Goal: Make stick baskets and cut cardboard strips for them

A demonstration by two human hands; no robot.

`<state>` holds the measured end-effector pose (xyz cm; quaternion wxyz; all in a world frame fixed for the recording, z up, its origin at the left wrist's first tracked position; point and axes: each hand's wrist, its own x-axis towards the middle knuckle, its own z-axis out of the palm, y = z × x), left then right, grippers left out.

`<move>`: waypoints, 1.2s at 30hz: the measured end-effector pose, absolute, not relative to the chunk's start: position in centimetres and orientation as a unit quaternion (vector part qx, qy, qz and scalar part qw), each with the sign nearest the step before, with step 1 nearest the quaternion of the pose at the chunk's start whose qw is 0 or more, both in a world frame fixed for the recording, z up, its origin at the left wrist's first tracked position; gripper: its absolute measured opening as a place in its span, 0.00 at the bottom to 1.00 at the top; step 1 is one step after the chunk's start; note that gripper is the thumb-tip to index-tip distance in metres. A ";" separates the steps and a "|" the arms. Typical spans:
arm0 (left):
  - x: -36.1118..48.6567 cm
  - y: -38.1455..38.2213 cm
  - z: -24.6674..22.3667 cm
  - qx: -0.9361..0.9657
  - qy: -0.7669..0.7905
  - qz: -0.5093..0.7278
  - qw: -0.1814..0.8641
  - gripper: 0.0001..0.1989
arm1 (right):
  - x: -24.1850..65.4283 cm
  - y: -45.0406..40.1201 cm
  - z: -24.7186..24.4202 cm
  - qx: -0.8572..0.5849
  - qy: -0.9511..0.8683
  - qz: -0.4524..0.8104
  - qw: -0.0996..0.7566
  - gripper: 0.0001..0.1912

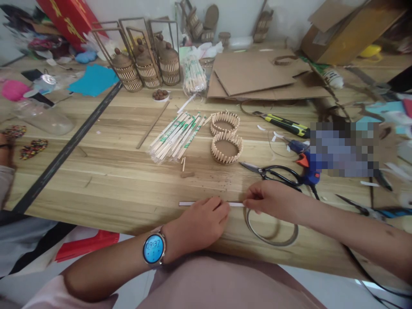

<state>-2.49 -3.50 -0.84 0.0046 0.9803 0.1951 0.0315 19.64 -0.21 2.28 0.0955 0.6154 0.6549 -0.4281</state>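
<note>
Over at the bench's (112,184) left edge, a co-worker's hand (4,150) just peeks in, with bead clusters (34,149) beside it and a clear bottle (48,118) lying behind them. A black band (69,141) slants from the front edge towards the back, and blue sheets (93,80) lie near its far end. Next come the lanterns (146,71), grouped towards the back edge, a small bowl (161,99) of brown balls in front of them, then wrapped chopsticks (178,135) spread mid-bench. Now to the front edge: the left hand (204,219), watch (153,249) on its wrist, sits palm down across the white strip (236,204), fingers curled over it; whether they pinch or merely press, I can't tell. The strip runs roughly along the front edge, poking out on both sides of that hand. Behind it, two stick rings (227,156) sit one just behind the other, with cardboard (254,73) farther back. And here's the right hand (273,199), thumb and fingers closed on the strip's right end! A grey loop (279,244) lies just below, its join with the strip hidden. Scissors (263,171) rest just behind this hand, a cutter (286,124) beyond, and the blue glue gun (311,171) to the right, beside a pixelated patch. Nearest the right edge, a blue-handled tool (363,209) lies beyond the forearm.
</note>
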 end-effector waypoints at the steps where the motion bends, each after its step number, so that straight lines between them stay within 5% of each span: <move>1: -2.5 -3.5 -0.8 0.980 0.196 0.028 0.005 0.12 | 19.6 -0.1 2.4 0.612 0.656 -0.429 0.103 0.10; 30: -2.3 -3.3 -0.4 0.981 0.195 0.010 -0.004 0.11 | 19.4 -0.5 1.7 0.620 0.708 -0.305 0.145 0.08; 36: -1.4 -3.6 -0.3 0.976 0.217 0.020 -0.021 0.17 | 19.3 -0.8 1.4 0.626 0.707 -0.293 0.150 0.08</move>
